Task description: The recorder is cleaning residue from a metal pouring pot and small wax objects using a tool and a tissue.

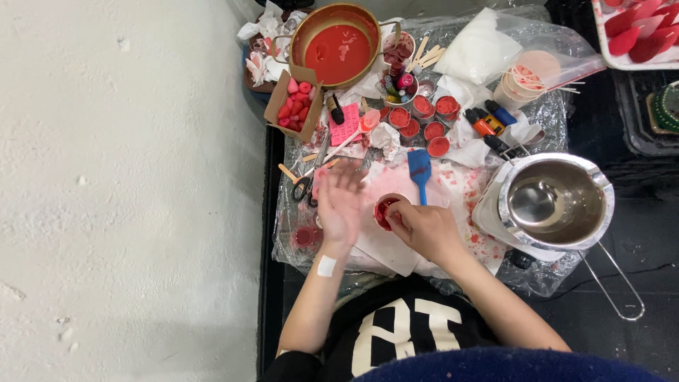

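Right hand (424,230) grip around small red-stained cup (387,212), left hand (339,205) beside.

Floor: we see a pale speckled floor (127,191) filling the frame's left.
Table: we see a black table (629,233) at right.

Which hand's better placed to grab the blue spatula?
Right, probably. The right hand sits just below the blue spatula but is on the red cup; the left hand is open, farther off.
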